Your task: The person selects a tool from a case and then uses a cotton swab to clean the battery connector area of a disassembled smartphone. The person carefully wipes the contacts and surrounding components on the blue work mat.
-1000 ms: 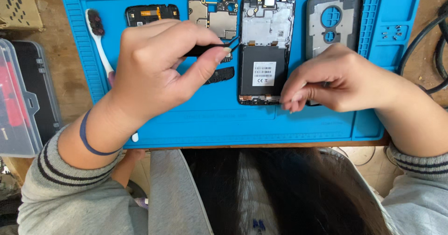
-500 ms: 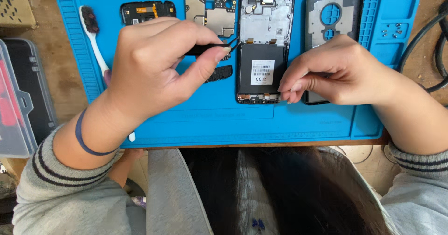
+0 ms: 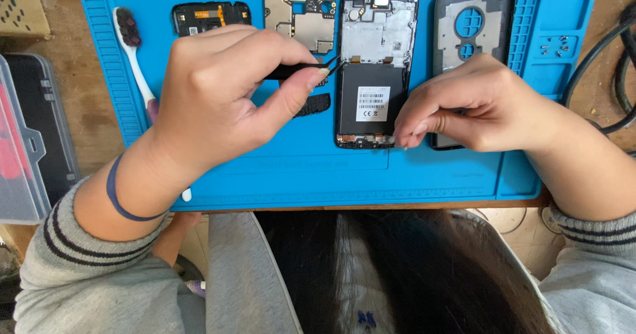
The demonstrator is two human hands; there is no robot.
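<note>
On the blue repair mat (image 3: 265, 168) that covers the bench, an opened smartphone (image 3: 374, 69) lies face down with its back removed, the black battery (image 3: 371, 102) showing in its lower half and the bare metal frame above it.

The left hand (image 3: 218, 102) hovers just left of the phone, its thumb and forefinger pinched narrow around a pair of black tweezers (image 3: 301, 69). The tweezer tips point right and meet the phone's left edge just above the battery's top corner, so the phone sits directly past the fingertips rather than under the palm.

The right hand (image 3: 477, 105) rests on the mat at the phone's lower right corner. Its fingers (image 3: 414, 128) are curled close together and press against the bottom edge of the phone; whether they pinch something small there I cannot tell.

Partly under the right hand lies the dark back cover (image 3: 474, 22) with a round camera opening. Left of the phone are the green circuit board (image 3: 298, 16) and a black inner cover plate (image 3: 211, 16). A small black piece (image 3: 311, 105) lies just below the tweezers. A white brush (image 3: 136, 62) with dark bristles lies at the mat's left side, and a few tiny screws (image 3: 555, 46) sit in a tray section at the right.
</note>
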